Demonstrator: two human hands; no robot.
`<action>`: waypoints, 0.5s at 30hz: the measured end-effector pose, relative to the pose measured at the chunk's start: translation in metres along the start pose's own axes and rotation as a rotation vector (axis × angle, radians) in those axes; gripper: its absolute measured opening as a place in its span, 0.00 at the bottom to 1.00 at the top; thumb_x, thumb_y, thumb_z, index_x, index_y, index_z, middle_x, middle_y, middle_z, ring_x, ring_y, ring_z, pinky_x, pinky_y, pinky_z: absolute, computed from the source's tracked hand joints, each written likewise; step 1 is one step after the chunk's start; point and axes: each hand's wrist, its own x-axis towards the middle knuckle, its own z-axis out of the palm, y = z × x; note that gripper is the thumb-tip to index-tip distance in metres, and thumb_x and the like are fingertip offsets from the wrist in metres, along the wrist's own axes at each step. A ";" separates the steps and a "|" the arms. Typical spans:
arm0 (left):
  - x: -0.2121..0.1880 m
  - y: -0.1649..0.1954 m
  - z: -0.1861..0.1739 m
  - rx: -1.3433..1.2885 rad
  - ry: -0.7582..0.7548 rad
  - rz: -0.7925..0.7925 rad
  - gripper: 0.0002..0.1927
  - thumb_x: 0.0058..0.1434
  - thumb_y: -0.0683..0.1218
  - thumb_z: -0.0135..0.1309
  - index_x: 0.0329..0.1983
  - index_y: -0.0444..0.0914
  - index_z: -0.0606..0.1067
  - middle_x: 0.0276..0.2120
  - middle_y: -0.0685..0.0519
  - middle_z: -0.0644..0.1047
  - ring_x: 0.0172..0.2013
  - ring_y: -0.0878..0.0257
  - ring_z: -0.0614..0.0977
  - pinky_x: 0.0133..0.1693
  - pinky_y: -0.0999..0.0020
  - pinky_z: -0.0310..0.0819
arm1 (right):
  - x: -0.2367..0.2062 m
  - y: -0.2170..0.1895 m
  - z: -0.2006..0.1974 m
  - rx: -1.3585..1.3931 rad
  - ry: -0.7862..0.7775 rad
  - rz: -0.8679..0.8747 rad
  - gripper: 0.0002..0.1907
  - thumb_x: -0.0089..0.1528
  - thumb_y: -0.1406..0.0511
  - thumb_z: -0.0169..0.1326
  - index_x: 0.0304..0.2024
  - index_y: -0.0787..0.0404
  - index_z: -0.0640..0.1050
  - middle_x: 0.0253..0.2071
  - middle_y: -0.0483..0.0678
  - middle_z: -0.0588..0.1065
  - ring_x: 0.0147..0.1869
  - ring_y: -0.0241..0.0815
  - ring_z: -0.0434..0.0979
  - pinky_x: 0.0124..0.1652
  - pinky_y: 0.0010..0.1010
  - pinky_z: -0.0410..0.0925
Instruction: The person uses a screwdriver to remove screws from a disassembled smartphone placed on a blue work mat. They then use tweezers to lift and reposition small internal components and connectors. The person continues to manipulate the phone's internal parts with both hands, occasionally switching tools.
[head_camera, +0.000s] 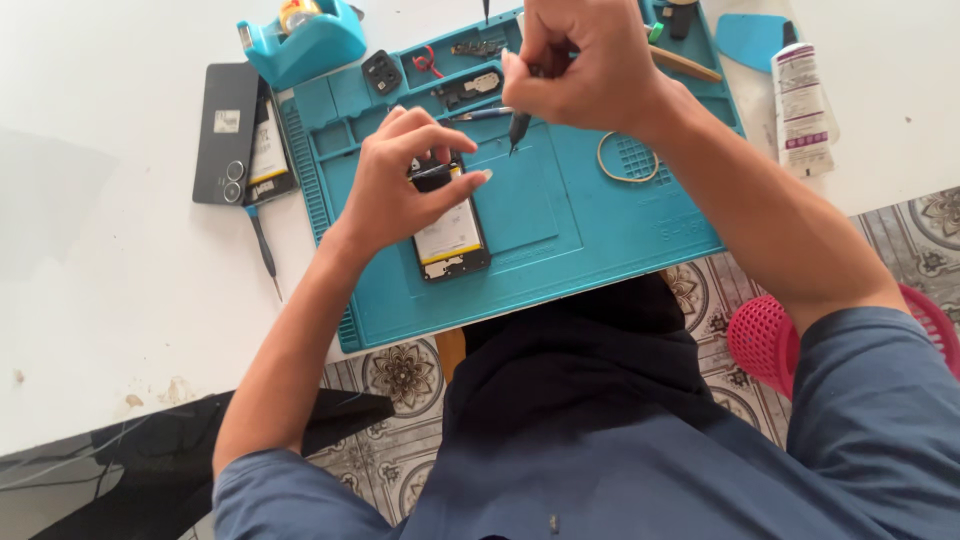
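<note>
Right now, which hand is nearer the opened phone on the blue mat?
Left. The left hand rests on the opened phone, fingers over its top end. The right hand is apart from it, toward the mat's far edge, holding a dark tool.

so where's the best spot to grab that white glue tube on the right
Take the glue tube around its flat white body, coming from its right side over the bare table. It lies flat, black cap pointing away, with the blue mat close on its left.
</note>
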 end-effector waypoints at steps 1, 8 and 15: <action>0.006 0.001 0.000 0.031 -0.013 0.022 0.13 0.59 0.49 0.73 0.42 0.41 0.83 0.34 0.57 0.73 0.39 0.61 0.72 0.42 0.66 0.70 | 0.000 0.006 0.000 0.001 0.015 0.007 0.20 0.69 0.76 0.64 0.27 0.64 0.68 0.22 0.41 0.68 0.24 0.24 0.67 0.24 0.17 0.59; 0.035 0.007 0.018 0.159 -0.024 0.120 0.13 0.55 0.51 0.74 0.39 0.43 0.83 0.35 0.55 0.70 0.40 0.58 0.71 0.44 0.63 0.71 | 0.002 0.019 -0.001 0.077 0.040 0.043 0.17 0.68 0.77 0.62 0.30 0.63 0.68 0.25 0.41 0.68 0.24 0.24 0.68 0.23 0.16 0.59; 0.035 0.000 0.031 0.102 0.034 0.089 0.07 0.61 0.46 0.71 0.37 0.42 0.84 0.34 0.55 0.70 0.39 0.58 0.71 0.42 0.61 0.70 | -0.002 0.022 0.004 0.091 0.056 0.079 0.18 0.69 0.75 0.62 0.29 0.64 0.68 0.23 0.41 0.69 0.24 0.24 0.68 0.24 0.16 0.59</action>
